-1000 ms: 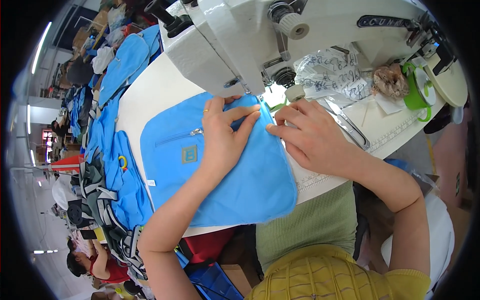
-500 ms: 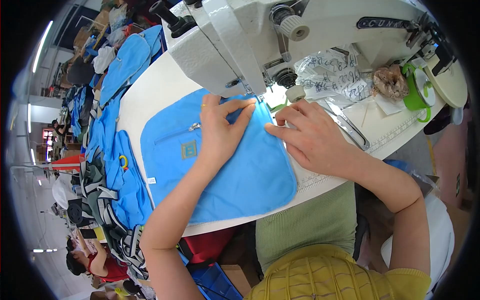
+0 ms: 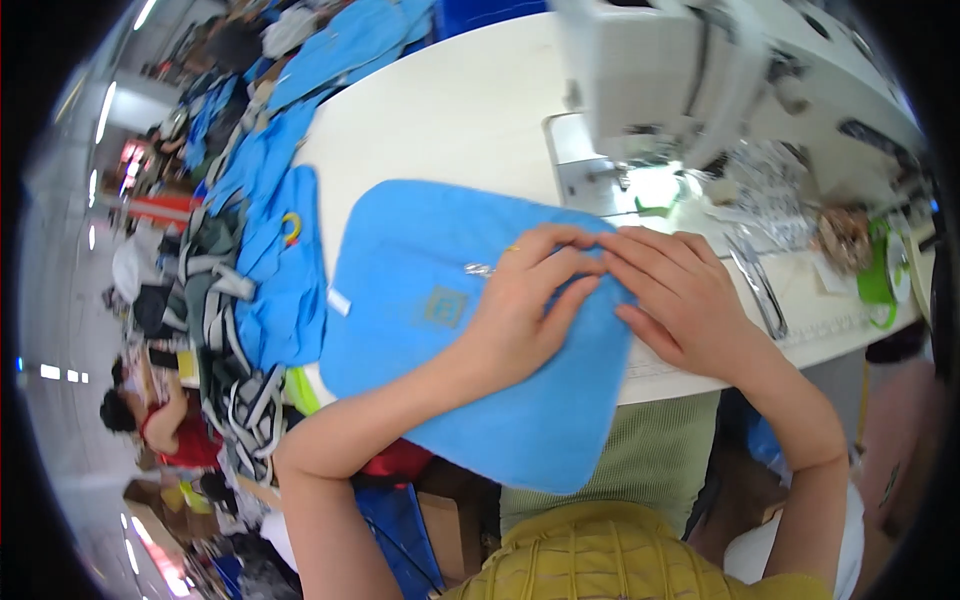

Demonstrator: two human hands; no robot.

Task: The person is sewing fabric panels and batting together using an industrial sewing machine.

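A blue fabric panel [image 3: 400, 350] with rounded corners lies on the white sewing table, its near corner hanging over the edge. It bears a zipper pull [image 3: 478, 270], a small square patch [image 3: 445, 307] and a white tag [image 3: 339, 302]. At its upper right corner my left hand [image 3: 535, 305] grips the cloth with bent fingers. My right hand [image 3: 685, 305] closes on the same corner from the right, its fingertips meeting those of the left. Just beyond is the sewing machine [image 3: 660, 90], blurred, its lit needle area apart from the panel.
Metal tweezers [image 3: 760, 285] lie right of my right hand. Farther right are a brown clump [image 3: 843, 240] and a green cup [image 3: 878, 270]. Blue cloth pieces [image 3: 290, 270] and yellow-handled scissors [image 3: 291, 228] are heaped at the left. A person in red [image 3: 180, 420] sits beyond.
Both hands have drawn the blue panel away from the machine's needle area, toward me, and turned it slightly. My view has shifted too, and the machine's bed plate now shows.
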